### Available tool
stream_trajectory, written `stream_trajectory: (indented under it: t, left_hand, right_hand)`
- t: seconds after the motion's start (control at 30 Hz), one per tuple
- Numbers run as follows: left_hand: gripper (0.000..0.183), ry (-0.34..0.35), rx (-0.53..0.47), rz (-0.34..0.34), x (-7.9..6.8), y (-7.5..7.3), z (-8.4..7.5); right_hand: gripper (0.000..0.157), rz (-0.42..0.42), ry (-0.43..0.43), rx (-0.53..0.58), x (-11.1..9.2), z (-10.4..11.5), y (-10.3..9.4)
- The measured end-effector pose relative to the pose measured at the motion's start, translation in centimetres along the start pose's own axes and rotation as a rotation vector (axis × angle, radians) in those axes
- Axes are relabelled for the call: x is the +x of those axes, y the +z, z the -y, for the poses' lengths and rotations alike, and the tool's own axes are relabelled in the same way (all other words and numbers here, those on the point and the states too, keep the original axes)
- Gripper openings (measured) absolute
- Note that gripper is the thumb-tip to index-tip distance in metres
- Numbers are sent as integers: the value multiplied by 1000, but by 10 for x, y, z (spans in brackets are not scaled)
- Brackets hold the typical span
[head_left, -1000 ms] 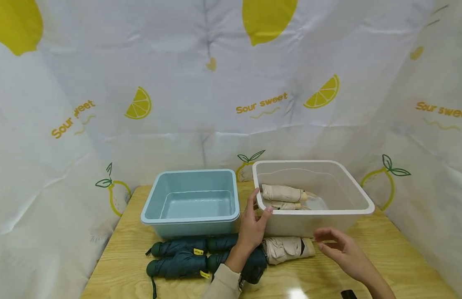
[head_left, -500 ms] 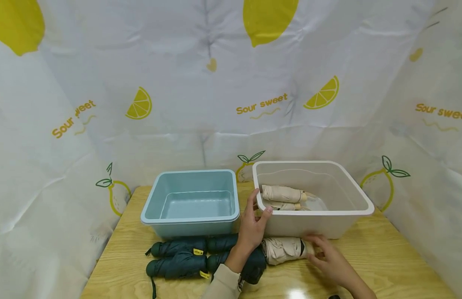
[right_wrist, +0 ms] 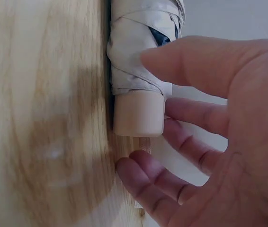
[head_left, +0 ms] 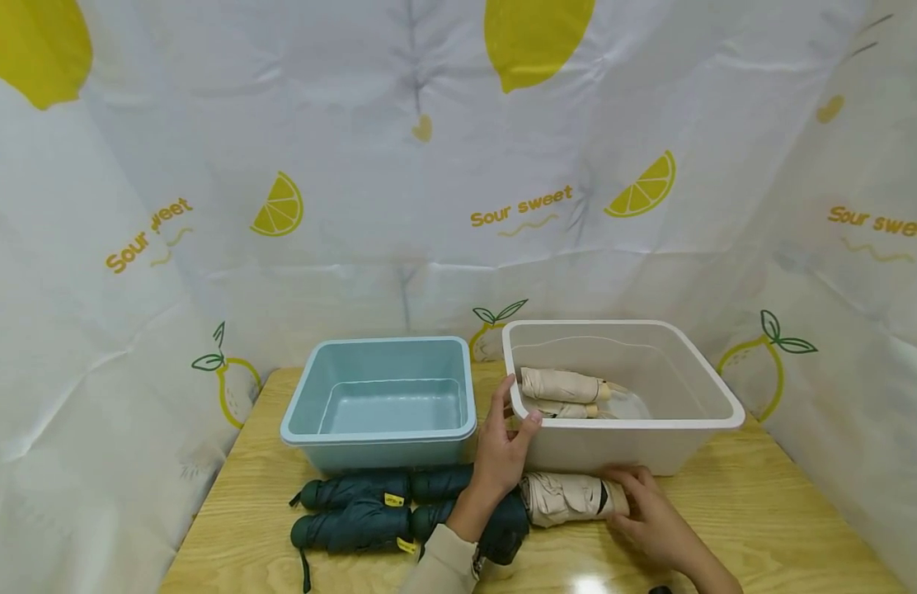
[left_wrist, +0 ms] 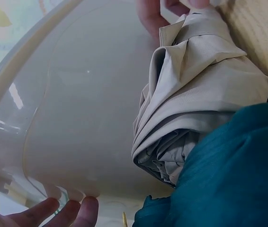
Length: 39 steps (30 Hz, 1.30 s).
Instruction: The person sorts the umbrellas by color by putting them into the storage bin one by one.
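My left hand (head_left: 500, 450) holds the near left corner of the white plastic bin (head_left: 622, 450), thumb at the front rim and fingers along the outer side. A folded beige umbrella (head_left: 562, 499) lies on the table against the bin's front. My right hand (head_left: 655, 516) is around its pale handle end, thumb on the near side and fingers on the far side. The right wrist view shows the handle (right_wrist: 138, 113) between them. Inside the bin lie folded beige umbrellas (head_left: 562, 384). Several folded dark green umbrellas (head_left: 355, 525) lie under and left of my left forearm.
A light blue bin (head_left: 377, 454) with nothing in it stands left of the white one. Both are on a wooden table (head_left: 763, 511) enclosed by a lemon-print curtain (head_left: 399, 206). A small black object (head_left: 660, 590) shows at the lower edge near my right wrist.
My right hand has moved left from beside the beige umbrella onto its handle end. The left hand stays at the white bin's corner, and the bins stay in place.
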<state>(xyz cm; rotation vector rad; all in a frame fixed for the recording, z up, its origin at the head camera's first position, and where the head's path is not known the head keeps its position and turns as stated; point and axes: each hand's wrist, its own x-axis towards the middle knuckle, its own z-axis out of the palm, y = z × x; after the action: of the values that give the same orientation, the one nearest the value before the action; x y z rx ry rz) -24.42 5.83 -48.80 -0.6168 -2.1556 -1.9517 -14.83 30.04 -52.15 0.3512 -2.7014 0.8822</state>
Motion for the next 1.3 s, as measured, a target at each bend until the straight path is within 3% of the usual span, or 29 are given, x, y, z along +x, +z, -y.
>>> stream_trajectory:
  t: [0.2, 0.73, 1.07, 1.3]
  left_hand:
    - [65, -5, 3, -2, 0, 0, 0]
    - [64, -10, 9, 6, -1, 0, 1]
    - [65, -7, 26, 6, -2, -1, -2]
    - [65, -12, 27, 6, -2, -1, -3]
  right_hand:
    - [48, 57, 51, -31, 0, -2, -3]
    - [58, 175, 116, -5, 3, -10, -7]
    - [58, 195, 61, 3, 3, -15, -13]
    - [58, 287, 74, 266, 1, -19, -23]
